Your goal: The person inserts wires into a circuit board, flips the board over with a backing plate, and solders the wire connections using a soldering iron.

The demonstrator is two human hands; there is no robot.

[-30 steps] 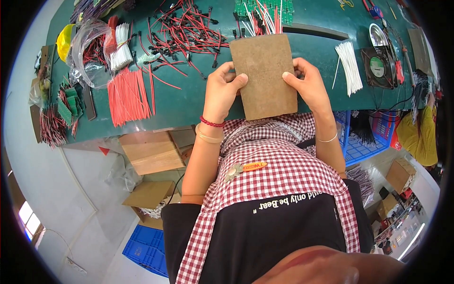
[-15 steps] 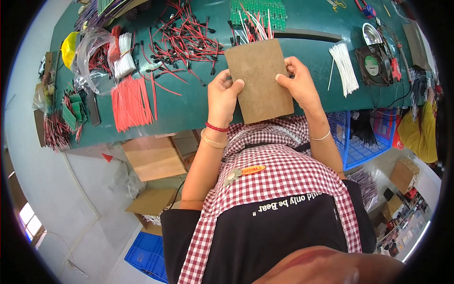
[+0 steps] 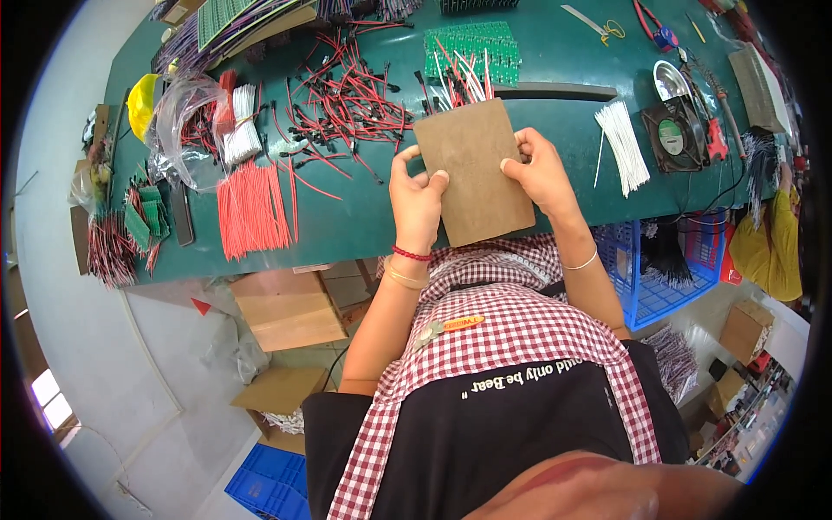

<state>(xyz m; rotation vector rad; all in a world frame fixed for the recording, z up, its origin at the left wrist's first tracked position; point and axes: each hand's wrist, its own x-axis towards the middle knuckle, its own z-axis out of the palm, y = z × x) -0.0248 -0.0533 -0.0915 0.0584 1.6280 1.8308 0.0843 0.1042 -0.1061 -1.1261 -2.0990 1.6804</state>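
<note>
A flat brown board is held up in front of me at the table's near edge, slightly tilted. My left hand grips its left side, thumb on the face and fingers behind. On the opposite side my right hand pinches the edge the same way. Red and white wires with black connectors stick out beyond the board's far edge; how they sit behind it is hidden. Just past them lies a panel of green circuit boards.
Red wires with black plugs are heaped at the left, near a bundle of red tubes and a clear plastic bag. To the right lie white sticks, a black fan and a soldering iron. A blue crate stands below.
The whole view has shifted, so the table and board appear lower in the picture. Both hands keep the same hold on the brown board.
</note>
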